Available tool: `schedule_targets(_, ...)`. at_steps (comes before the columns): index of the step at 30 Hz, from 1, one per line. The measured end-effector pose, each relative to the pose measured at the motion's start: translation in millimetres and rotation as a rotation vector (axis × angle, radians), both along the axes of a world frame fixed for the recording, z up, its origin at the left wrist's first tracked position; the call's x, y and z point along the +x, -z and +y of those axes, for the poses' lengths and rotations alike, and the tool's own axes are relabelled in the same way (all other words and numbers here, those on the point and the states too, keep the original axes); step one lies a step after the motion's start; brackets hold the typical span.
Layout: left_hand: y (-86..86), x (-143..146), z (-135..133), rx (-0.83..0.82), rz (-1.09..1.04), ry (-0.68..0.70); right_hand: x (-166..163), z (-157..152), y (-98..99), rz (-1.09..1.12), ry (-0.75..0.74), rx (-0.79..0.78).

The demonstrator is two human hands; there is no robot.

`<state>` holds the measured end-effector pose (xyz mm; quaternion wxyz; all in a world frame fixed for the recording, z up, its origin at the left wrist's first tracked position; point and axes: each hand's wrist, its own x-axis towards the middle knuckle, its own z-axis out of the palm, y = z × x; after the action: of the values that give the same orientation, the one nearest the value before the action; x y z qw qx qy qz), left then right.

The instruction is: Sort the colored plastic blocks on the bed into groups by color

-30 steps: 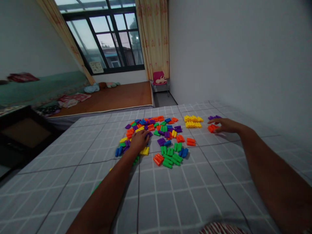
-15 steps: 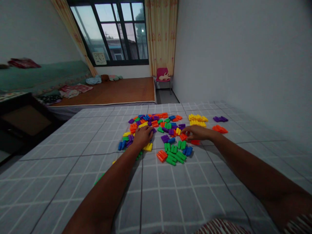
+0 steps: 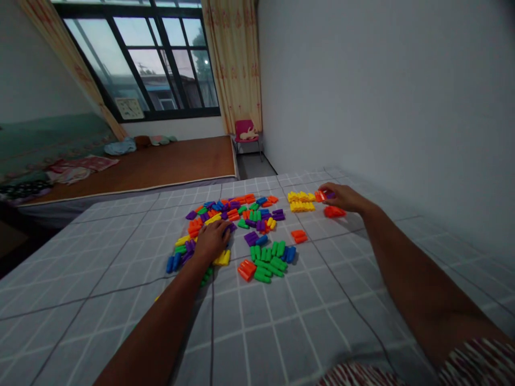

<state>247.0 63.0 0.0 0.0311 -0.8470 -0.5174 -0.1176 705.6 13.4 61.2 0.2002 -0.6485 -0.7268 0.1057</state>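
Observation:
My right hand pinches an orange plastic building block at the far right of the sheet. Purple blocks lie partly hidden under its fingers, and orange blocks sit just below it. To its left stand two rows of yellow blocks. My left hand rests on the left side of a mixed pile, its fingers loosely spread over the blocks. A purple block shows by its fingertips. What lies under the palm is hidden.
Green blocks form a group nearer me, with an orange block and blue blocks beside them. One orange block lies apart. The grey checked sheet spreads beneath everything. A wall runs along the right.
My right hand has moved right and away from me, from the pile's edge to the purple blocks, carrying an orange block. My left hand stays on the pile. The view has turned right.

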Motion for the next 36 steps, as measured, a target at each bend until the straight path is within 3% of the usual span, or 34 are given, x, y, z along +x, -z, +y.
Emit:
schedule_targets(4,-1.9,0,0,-0.010,0.018,-0.010,36,-2,16.5,-0.061,-0.005,-0.043)
schedule_targets(15,3.0,-3,5,0.024,0.031,0.018,27,7,45.7,-0.096,-0.066,-0.212)
schedule_targets(26,2.7,-3,5,0.021,0.031,0.015,40,2,46.1,-0.062,-0.146,-0.267)
schedule_targets(30,2.0,-3,4,0.012,0.023,0.010,43,-3,37.1,-0.026,-0.116,-0.292)
schedule_targets(36,1.8,-2,4,0.010,0.029,0.015,72,-13,34.3,-0.001,-0.039,-0.301)
